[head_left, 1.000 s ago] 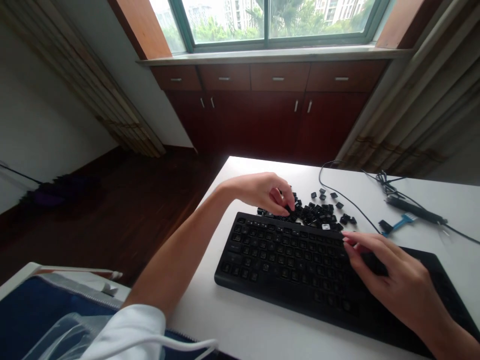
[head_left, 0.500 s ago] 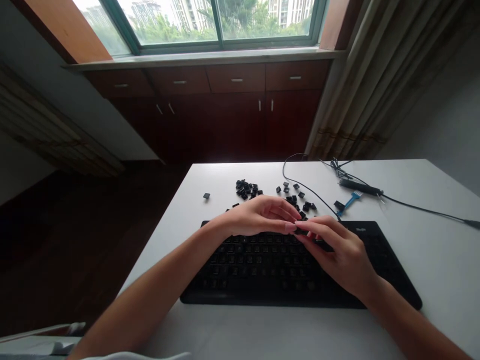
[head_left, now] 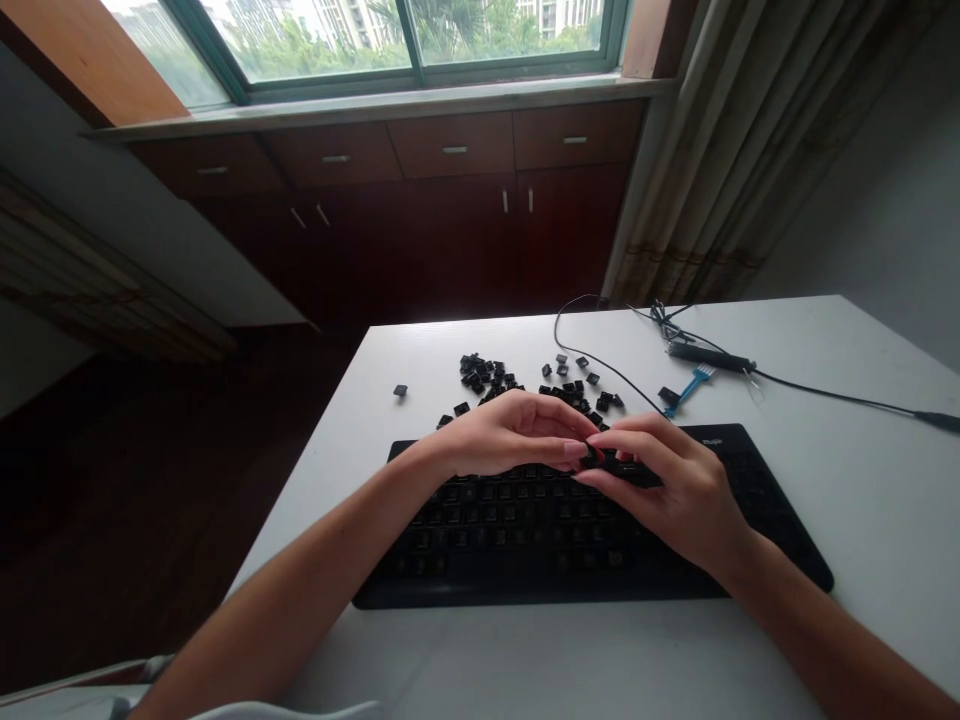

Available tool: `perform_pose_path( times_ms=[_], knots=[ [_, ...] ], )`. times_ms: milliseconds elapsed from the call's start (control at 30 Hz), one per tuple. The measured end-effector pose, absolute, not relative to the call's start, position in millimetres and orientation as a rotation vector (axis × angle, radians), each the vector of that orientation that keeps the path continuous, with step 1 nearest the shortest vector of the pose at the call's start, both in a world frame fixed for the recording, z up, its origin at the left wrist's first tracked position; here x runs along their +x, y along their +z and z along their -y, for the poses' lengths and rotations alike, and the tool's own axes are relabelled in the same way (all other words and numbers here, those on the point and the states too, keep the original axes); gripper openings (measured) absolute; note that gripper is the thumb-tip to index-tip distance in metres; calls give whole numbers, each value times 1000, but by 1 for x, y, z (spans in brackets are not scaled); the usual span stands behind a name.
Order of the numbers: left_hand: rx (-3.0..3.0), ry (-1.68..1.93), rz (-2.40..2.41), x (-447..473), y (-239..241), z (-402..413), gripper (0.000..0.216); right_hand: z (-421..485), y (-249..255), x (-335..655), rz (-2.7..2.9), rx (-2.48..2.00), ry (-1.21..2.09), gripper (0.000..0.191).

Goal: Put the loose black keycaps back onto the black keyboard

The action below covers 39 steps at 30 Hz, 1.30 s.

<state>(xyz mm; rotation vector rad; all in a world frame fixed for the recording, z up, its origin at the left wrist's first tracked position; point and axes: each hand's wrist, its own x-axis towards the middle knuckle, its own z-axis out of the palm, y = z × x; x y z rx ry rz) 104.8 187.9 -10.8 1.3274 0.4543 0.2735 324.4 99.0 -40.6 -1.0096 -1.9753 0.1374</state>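
Observation:
A black keyboard [head_left: 525, 540] lies on the white table [head_left: 862, 500] in front of me. Both hands hover over its upper middle. My left hand [head_left: 510, 435] and my right hand [head_left: 667, 485] meet fingertip to fingertip, pinching a long black keycap [head_left: 619, 467] between them. Behind the keyboard several loose black keycaps [head_left: 487, 375] lie scattered, and one keycap [head_left: 400, 391] sits apart at the left.
A black cable [head_left: 600, 360] runs across the back of the table to a dark plug block [head_left: 709, 355]. A small blue brush [head_left: 690, 385] lies beside it. Beyond the table are dark wooden cabinets [head_left: 450, 210], a window and a curtain [head_left: 742, 150] at the right.
My left hand left the keycap pile and came over the keyboard to meet my right hand. The view swung to face the table squarely. In the last half second the hands barely moved.

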Motion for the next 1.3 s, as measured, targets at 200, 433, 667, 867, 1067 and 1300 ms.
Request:
perform_pose_path(
  times_ms=[200,433,667,867,1067,1300],
  knots=[
    [1350,294,-494,105,-10,-189,32,-99,-39,324,1977,-991,137,27],
    [1421,284,-468,108,-10,-186,30,-98,-39,324,1968,-1007,121,26],
    [1408,288,-443,106,-6,-188,28,-97,-39,324,1975,-1021,101,27],
    [1294,335,-427,103,-10,-191,30,-97,-38,322,1962,-1030,116,31],
    [1270,373,-479,106,-12,-188,36,-97,-36,323,1958,-1013,126,30],
    [1321,383,-505,106,-11,-187,34,-97,-36,323,1936,-1021,134,28]
  ],
)
